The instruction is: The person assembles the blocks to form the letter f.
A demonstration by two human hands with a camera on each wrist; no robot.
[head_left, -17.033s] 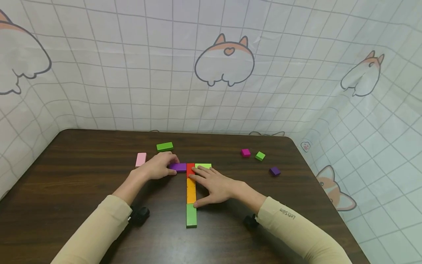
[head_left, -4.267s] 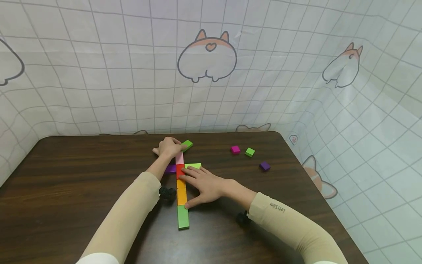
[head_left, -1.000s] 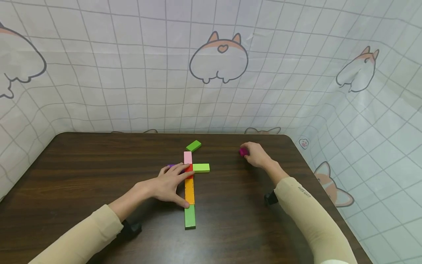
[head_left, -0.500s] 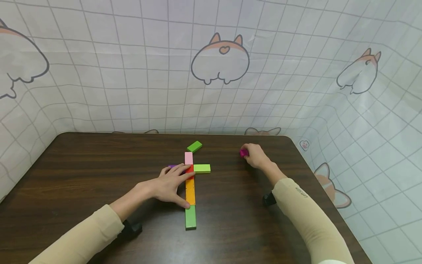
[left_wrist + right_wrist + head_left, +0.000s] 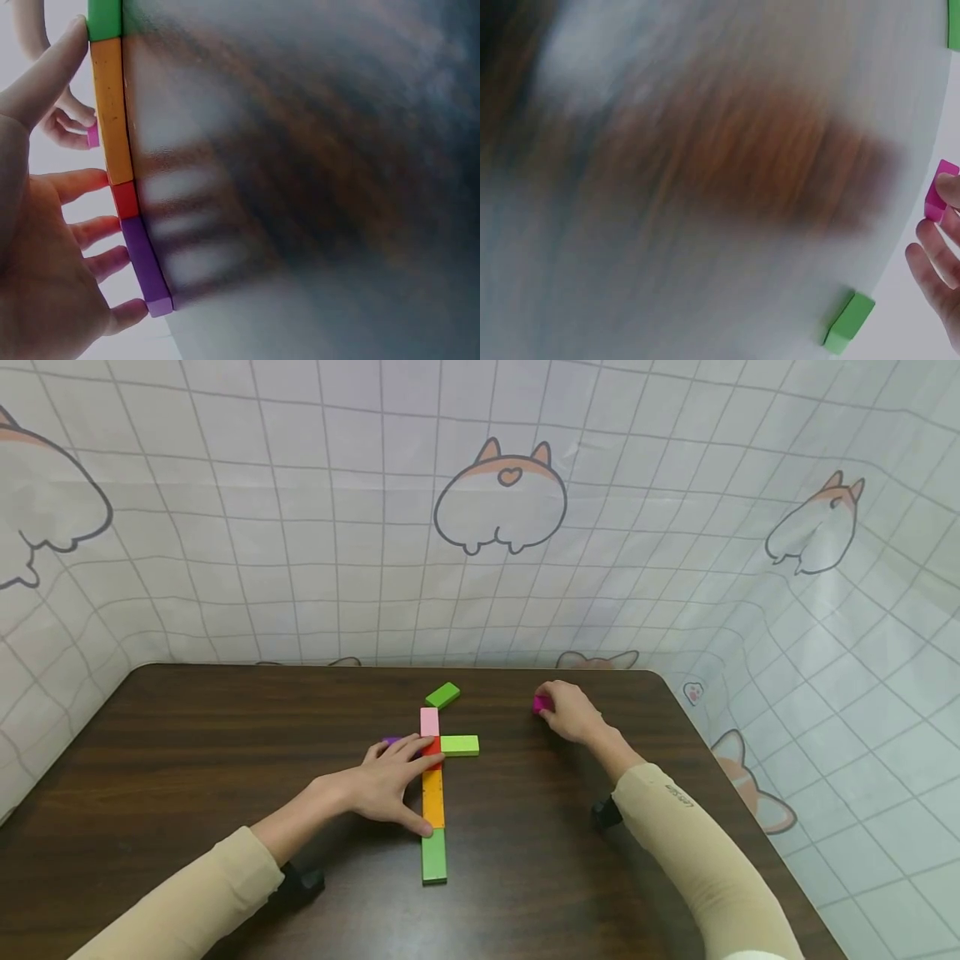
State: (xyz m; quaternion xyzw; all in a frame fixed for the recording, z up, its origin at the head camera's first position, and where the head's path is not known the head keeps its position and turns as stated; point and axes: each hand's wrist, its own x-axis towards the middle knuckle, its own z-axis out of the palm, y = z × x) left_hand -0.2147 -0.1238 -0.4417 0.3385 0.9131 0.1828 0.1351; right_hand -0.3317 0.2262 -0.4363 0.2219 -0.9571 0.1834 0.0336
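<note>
Closest to the person are two beige sleeves [image 5: 187, 893], with a black wrist camera [image 5: 302, 883] showing beneath the left cuff. Between the arms runs a column of blocks: a green block [image 5: 433, 857] at its near end, its end well inside the table's near side, then an orange block [image 5: 432, 799] butted against it. The left hand [image 5: 382, 785] lies over the column from the left, fingers spread, thumb tip where orange meets green, other fingertips along the orange, the red block [image 5: 125, 200] and the purple block [image 5: 147, 262], pinching nothing.

From the red, a lime block [image 5: 460, 745] juts right; wood grain stretches from its outer end to the right hand [image 5: 573, 714]. A pink block [image 5: 429, 722] continues the column on the far side, and a bright green block [image 5: 442, 695] lies askew just beyond, near the far edge.

The right hand pinches a magenta block [image 5: 939, 191] between thumb and fingers, right of the column; whether it touches the tabletop I can't tell. Apart from that hand is a small green block [image 5: 849, 322]. The dark wood-grain table [image 5: 187, 760] ends in rounded far corners, right against a gridded corgi-print cloth [image 5: 337, 527].
</note>
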